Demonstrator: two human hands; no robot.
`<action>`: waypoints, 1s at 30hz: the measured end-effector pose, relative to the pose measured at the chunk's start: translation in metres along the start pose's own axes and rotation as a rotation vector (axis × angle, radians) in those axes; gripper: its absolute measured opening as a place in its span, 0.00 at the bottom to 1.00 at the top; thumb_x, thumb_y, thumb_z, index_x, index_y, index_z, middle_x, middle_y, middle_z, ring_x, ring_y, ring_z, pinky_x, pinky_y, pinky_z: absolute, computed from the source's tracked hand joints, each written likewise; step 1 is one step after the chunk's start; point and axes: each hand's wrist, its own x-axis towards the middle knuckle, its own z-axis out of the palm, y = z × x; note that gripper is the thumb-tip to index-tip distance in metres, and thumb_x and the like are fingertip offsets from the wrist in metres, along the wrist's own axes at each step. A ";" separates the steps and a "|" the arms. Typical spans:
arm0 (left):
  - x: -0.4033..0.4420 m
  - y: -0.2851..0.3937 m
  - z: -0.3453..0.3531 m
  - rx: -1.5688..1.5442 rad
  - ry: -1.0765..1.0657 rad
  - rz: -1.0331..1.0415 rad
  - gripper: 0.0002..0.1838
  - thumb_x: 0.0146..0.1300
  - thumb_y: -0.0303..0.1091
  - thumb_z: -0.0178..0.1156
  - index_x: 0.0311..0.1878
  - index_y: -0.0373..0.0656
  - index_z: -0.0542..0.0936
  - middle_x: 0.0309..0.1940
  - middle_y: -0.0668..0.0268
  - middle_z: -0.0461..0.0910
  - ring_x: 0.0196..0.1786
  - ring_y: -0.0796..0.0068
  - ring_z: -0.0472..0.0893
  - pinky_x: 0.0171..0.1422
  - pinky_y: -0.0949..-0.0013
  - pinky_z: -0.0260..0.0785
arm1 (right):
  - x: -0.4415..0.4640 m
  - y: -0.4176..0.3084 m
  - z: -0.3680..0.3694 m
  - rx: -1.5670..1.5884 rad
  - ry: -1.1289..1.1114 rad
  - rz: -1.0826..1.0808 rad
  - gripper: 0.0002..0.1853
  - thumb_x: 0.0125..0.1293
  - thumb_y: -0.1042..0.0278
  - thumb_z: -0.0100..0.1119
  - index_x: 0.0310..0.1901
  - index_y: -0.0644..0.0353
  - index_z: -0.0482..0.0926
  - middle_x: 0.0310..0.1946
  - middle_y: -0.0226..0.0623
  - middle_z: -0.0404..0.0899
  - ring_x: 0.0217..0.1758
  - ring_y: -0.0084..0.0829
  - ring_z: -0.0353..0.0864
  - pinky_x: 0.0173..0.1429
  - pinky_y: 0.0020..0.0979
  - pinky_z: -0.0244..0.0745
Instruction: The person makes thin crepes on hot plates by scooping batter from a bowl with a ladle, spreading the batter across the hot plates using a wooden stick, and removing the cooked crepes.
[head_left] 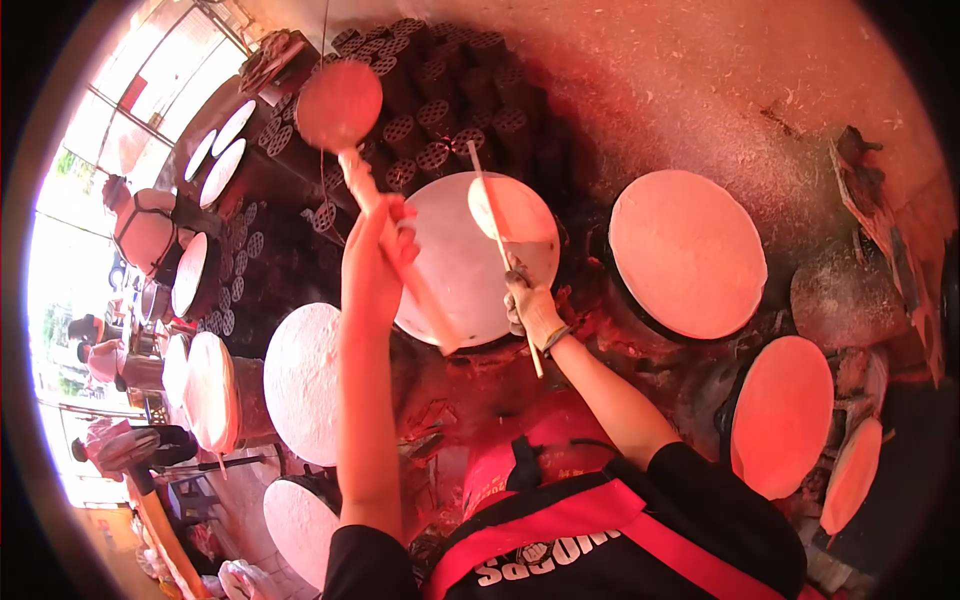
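Observation:
My left hand (382, 240) is closed round the wooden handle of a ladle (339, 105); the ladle's round head is raised at the upper left and the handle slants down over the griddle. A round pale griddle (440, 235) lies below and between my hands. My right hand (533, 309), in a light glove with dark fingertips, grips a thin stick (493, 210) that crosses the griddle's right part. Beside the stick, a pale round piece (520, 212) overlaps the griddle's upper right; what it rests on is unclear.
Stacked perforated black cylinders (435, 115) stand behind the griddle. Pale-topped rounds lie at the right (688, 253), lower right (783, 417) and left (305, 383). A rough wooden piece (880, 235) is at the far right. Several people are at the far left, one with a bare back (147, 232).

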 end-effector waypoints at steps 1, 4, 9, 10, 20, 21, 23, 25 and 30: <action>-0.011 0.000 -0.015 0.055 0.065 -0.080 0.07 0.66 0.35 0.53 0.39 0.41 0.71 0.26 0.72 0.69 0.21 0.86 0.62 0.24 0.80 0.56 | -0.004 -0.005 -0.004 0.016 -0.063 0.056 0.22 0.66 0.60 0.49 0.62 0.30 0.66 0.14 0.22 0.61 0.07 0.19 0.58 0.10 0.24 0.50; -0.066 -0.028 -0.071 0.121 0.176 -0.209 0.09 0.63 0.33 0.56 0.30 0.48 0.68 0.18 0.79 0.60 0.15 0.89 0.57 0.16 0.82 0.48 | -0.036 0.013 -0.026 0.210 -0.189 0.019 0.22 0.67 0.59 0.50 0.62 0.31 0.65 0.14 0.22 0.63 0.07 0.18 0.57 0.09 0.23 0.51; -0.163 -0.080 -0.117 -0.137 0.435 -0.491 0.11 0.64 0.35 0.56 0.27 0.48 0.66 0.12 0.81 0.56 0.11 0.89 0.54 0.13 0.82 0.45 | -0.056 0.069 -0.037 0.224 0.178 -0.141 0.23 0.68 0.55 0.50 0.63 0.26 0.63 0.15 0.27 0.72 0.07 0.25 0.66 0.06 0.27 0.55; -0.177 -0.082 -0.117 -0.138 0.467 -0.504 0.12 0.64 0.35 0.56 0.26 0.48 0.67 0.12 0.80 0.56 0.11 0.89 0.54 0.13 0.81 0.45 | -0.056 0.069 -0.024 0.147 0.215 -0.106 0.23 0.67 0.56 0.52 0.63 0.26 0.64 0.15 0.27 0.73 0.07 0.25 0.67 0.06 0.27 0.55; -0.233 -0.081 -0.140 -0.059 0.609 -0.353 0.07 0.62 0.31 0.58 0.31 0.45 0.71 0.21 0.75 0.66 0.17 0.86 0.61 0.19 0.80 0.50 | 0.018 0.031 0.047 -0.047 0.082 -0.118 0.11 0.65 0.54 0.53 0.49 0.36 0.73 0.13 0.22 0.64 0.08 0.19 0.60 0.10 0.25 0.53; -0.236 -0.080 -0.143 -0.067 0.606 -0.352 0.07 0.62 0.31 0.58 0.31 0.45 0.71 0.21 0.75 0.66 0.17 0.86 0.61 0.19 0.80 0.50 | 0.002 0.023 0.043 -0.085 0.036 -0.085 0.11 0.64 0.55 0.54 0.49 0.38 0.74 0.13 0.22 0.63 0.07 0.19 0.59 0.10 0.25 0.52; -0.241 -0.078 -0.150 -0.071 0.602 -0.374 0.05 0.62 0.29 0.59 0.33 0.43 0.73 0.24 0.73 0.67 0.18 0.87 0.61 0.20 0.81 0.50 | -0.019 0.021 0.021 -0.107 0.026 -0.070 0.11 0.64 0.56 0.54 0.48 0.40 0.75 0.13 0.23 0.64 0.06 0.19 0.57 0.09 0.25 0.50; -0.244 -0.076 -0.159 -0.075 0.591 -0.386 0.04 0.61 0.29 0.59 0.34 0.43 0.73 0.23 0.74 0.67 0.18 0.87 0.61 0.20 0.81 0.50 | -0.029 0.036 -0.005 -0.122 0.175 -0.143 0.11 0.64 0.57 0.55 0.48 0.40 0.75 0.13 0.23 0.64 0.06 0.19 0.58 0.09 0.25 0.50; -0.254 -0.081 -0.167 0.004 0.587 -0.376 0.04 0.59 0.29 0.60 0.36 0.43 0.75 0.20 0.75 0.67 0.16 0.87 0.61 0.19 0.81 0.50 | -0.027 0.034 -0.005 -0.239 0.257 -0.113 0.12 0.64 0.54 0.57 0.47 0.41 0.74 0.13 0.22 0.64 0.06 0.19 0.59 0.08 0.25 0.52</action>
